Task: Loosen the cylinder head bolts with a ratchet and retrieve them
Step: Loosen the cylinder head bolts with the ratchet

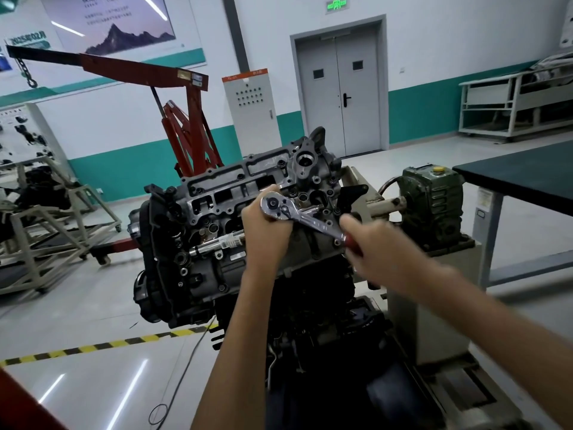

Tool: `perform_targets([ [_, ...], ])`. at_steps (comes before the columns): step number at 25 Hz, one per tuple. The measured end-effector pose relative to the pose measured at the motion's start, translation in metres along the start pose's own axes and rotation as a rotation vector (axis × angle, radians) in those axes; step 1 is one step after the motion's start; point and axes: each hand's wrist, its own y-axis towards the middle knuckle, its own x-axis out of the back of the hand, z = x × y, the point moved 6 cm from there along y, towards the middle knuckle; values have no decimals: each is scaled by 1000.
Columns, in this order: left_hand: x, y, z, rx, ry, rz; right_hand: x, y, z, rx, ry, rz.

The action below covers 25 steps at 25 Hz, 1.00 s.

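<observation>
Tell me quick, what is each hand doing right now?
Left hand: closed around the head of the ratchet, holding it against the engine.
Right hand: closed around the ratchet's red handle; slightly blurred.

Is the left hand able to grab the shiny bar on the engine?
Probably yes. The shiny bar lies uncovered on the engine right beside the left hand, though it must first let go of the ratchet.

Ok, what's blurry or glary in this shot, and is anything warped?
Head view: the right hand and forearm are motion-blurred; the left hand and ratchet are sharp, with bright glints on the chrome. Head view: light streaks glare off the glossy floor, and the wide lens leans the double door.
</observation>
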Motion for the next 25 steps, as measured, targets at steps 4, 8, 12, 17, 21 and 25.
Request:
perform_targets([
  [4, -9, -13, -1, -16, -89, -265, -63, -37, 52, -289, 568, -62],
  [8, -7, -5, 17, 113, -182, -212, -51, -29, 43, -169, 437, -11],
  [12, -5, 3, 4, 20, -65, -39, 14, 9, -3, 71, -75, 38],
  [17, -3, 2, 3, 48, -28, -2, 12, 6, -7, 34, -69, -21],
  [21, -16, -8, -5, 23, -79, -97, -54, -35, 42, -243, 568, -108],
  [25, -16, -1, 4, 121, -242, -76, -61, -34, 51, -234, 626, -105],
])
